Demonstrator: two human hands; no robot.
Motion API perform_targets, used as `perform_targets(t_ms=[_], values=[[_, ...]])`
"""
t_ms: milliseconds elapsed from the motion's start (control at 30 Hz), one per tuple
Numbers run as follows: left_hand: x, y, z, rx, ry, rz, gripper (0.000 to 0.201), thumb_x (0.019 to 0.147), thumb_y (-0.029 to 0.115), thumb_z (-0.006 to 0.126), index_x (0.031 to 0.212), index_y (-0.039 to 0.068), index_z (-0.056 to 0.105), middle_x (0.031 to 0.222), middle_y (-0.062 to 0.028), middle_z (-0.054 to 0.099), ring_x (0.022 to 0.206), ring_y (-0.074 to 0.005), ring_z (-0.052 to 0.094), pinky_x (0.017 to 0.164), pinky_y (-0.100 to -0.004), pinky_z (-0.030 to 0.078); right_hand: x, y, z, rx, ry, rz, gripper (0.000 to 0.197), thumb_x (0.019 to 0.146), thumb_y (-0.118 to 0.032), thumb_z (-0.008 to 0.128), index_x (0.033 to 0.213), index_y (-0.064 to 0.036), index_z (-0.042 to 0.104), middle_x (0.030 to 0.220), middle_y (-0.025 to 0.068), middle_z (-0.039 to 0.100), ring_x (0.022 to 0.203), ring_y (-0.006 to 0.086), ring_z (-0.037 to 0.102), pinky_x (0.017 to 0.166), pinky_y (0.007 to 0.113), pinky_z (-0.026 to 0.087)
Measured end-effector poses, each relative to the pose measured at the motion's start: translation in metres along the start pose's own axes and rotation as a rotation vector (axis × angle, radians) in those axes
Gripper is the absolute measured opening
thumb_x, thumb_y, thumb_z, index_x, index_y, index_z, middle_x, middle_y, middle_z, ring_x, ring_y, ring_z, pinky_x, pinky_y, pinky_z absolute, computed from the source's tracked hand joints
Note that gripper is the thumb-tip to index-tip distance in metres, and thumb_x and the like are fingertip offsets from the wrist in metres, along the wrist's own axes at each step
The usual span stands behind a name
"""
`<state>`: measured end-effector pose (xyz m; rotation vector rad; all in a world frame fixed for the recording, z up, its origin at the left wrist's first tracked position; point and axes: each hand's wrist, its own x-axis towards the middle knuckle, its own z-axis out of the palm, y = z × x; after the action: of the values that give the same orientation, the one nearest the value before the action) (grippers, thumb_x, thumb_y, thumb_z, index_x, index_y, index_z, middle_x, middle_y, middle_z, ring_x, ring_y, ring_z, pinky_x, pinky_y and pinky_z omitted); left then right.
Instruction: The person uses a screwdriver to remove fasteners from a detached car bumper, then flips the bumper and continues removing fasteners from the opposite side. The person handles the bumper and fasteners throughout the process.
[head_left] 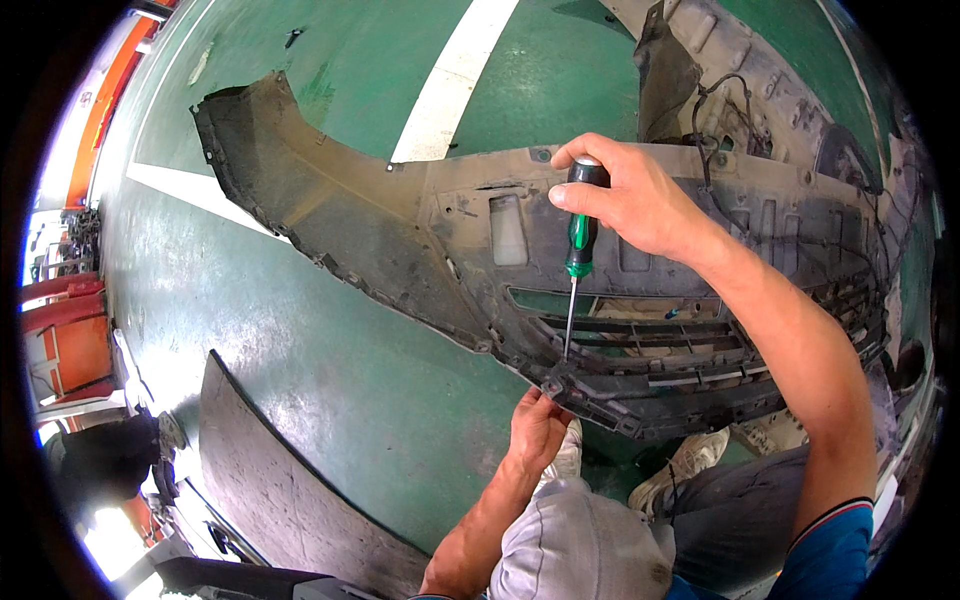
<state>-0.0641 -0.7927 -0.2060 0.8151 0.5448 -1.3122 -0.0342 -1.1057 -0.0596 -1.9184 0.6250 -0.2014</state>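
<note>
A large, dusty black car bumper cover [350, 225] lies with its ribbed inner side up, with a slatted grille [660, 335] set in it. My right hand [640, 200] is closed round the black and green handle of a screwdriver [581, 245]. The screwdriver stands nearly upright, its tip down at the bumper's near edge beside the grille. Just below that tip, my left hand [538, 430] grips the bumper's near edge, its fingertips partly hidden under the rim. Whatever the screwdriver's tip meets is too small to make out.
A curved grey panel [290, 480] lies on the green floor at the lower left. Cables [705, 130] run over the bumper's right part, with another dirty panel [770, 75] behind. My knee [590, 540] and shoes are close to the near edge. Red and orange equipment [75, 340] stands far left.
</note>
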Motion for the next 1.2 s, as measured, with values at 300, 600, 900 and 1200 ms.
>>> perform_targets(t_ms=[300,600,900,1200], values=[[0.002,-0.001,0.002,0.053,-0.048,0.047,0.022,0.093,0.004,0.065,0.114,0.002,0.058,0.111,-0.0071,0.068,0.101,-0.0195,0.066,0.095,-0.035,0.052,-0.001,-0.003,0.001,-0.014,0.033,0.022,0.044,0.086,-0.033,0.072,0.108,0.0046,0.062,0.077,0.008,0.06,0.07,0.017,0.057,0.064,0.034,0.046],[0.006,-0.001,-0.002,0.062,-0.06,0.044,0.03,0.092,0.002,0.065,0.121,0.0,0.058,0.118,-0.0078,0.066,0.107,-0.0218,0.064,0.098,-0.0371,0.05,0.008,-0.002,0.011,-0.13,0.127,0.06,0.042,0.083,-0.033,0.072,0.1,0.0043,0.063,0.076,0.0151,0.066,0.069,0.0264,0.064,0.064,0.038,0.049],[0.01,-0.004,-0.001,0.104,-0.039,0.079,0.031,0.089,-0.005,0.062,0.12,-0.002,0.059,0.118,-0.0103,0.066,0.108,-0.024,0.064,0.099,-0.0389,0.05,0.022,-0.009,0.024,-0.224,0.111,0.082,0.034,0.081,-0.027,0.068,0.095,0.0035,0.062,0.078,0.0205,0.067,0.076,0.0365,0.067,0.07,0.045,0.051],[0.019,-0.002,-0.01,0.191,-0.123,0.082,0.031,0.09,-0.002,0.062,0.121,-0.002,0.06,0.118,-0.0102,0.067,0.108,-0.0237,0.064,0.097,-0.0397,0.052,0.029,-0.002,0.024,-0.287,0.072,0.143,0.036,0.081,-0.027,0.068,0.096,0.005,0.061,0.084,0.0224,0.069,0.082,0.0379,0.068,0.074,0.046,0.052]])
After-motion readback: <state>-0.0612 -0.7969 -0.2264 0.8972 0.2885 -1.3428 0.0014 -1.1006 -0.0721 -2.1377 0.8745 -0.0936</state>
